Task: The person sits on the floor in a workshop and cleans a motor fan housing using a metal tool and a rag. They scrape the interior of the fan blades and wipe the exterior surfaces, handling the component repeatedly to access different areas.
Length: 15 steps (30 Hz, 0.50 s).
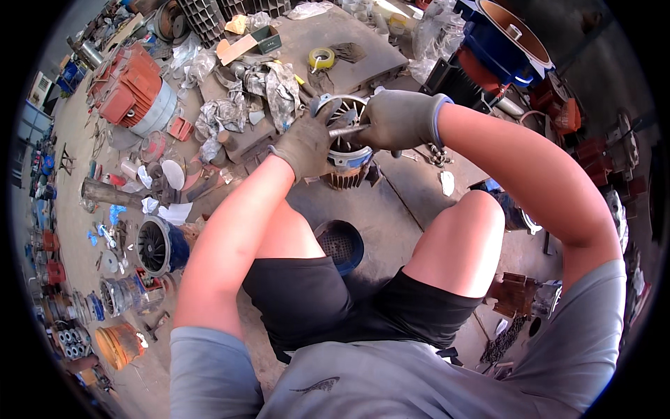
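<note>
Between my knees and the steel plate stands an electric motor [345, 171] with a finned body and a vaned, open top. A short metal rod [347, 130] lies level across that opening. Its right end runs into my gloved right hand [401, 119], whose fingers are closed round it. My left hand [307, 145], also gloved, meets the rod's left end, with its fingers curled at the motor's rim. Both hands cover parts of the rim, and the fingertips are partly hidden.
A steel plate [349, 28] beyond the motor carries yellow tape [321, 58]. Crumpled rags [269, 87] lie left of it. A red motor [132, 91] stands far left, a blue motor housing [499, 45] far right. On the floor between my legs is a dark round tray [340, 244].
</note>
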Tool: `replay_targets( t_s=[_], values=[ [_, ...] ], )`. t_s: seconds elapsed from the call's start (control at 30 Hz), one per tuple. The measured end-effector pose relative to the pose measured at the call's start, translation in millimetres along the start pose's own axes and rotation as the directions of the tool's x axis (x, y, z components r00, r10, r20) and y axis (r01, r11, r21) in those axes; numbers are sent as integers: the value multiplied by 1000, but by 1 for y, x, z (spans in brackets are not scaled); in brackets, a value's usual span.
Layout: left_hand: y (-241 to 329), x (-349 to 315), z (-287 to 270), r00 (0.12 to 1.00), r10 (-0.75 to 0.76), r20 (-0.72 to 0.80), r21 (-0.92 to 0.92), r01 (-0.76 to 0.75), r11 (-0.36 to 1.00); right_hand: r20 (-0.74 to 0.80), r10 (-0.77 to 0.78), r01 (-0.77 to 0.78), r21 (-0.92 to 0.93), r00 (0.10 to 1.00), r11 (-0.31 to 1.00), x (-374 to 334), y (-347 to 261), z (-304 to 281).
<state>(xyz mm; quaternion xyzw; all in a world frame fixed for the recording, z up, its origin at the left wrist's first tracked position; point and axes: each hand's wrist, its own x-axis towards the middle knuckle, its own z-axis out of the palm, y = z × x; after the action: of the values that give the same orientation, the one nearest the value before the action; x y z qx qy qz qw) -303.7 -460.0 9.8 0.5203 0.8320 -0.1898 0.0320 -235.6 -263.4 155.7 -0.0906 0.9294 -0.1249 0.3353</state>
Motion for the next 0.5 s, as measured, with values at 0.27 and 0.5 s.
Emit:
replay_targets(
  t_s=[0.27, 0.5],
  values=[
    [-7, 6, -9, 997, 66, -49, -9, -67, 998, 292, -317, 397, -278, 902, 875, 22, 7, -21],
    [-3, -5, 0, 993, -106, -47, -140, 98, 985, 99, -202, 173, 251, 974, 953, 35, 31, -6]
  ],
)
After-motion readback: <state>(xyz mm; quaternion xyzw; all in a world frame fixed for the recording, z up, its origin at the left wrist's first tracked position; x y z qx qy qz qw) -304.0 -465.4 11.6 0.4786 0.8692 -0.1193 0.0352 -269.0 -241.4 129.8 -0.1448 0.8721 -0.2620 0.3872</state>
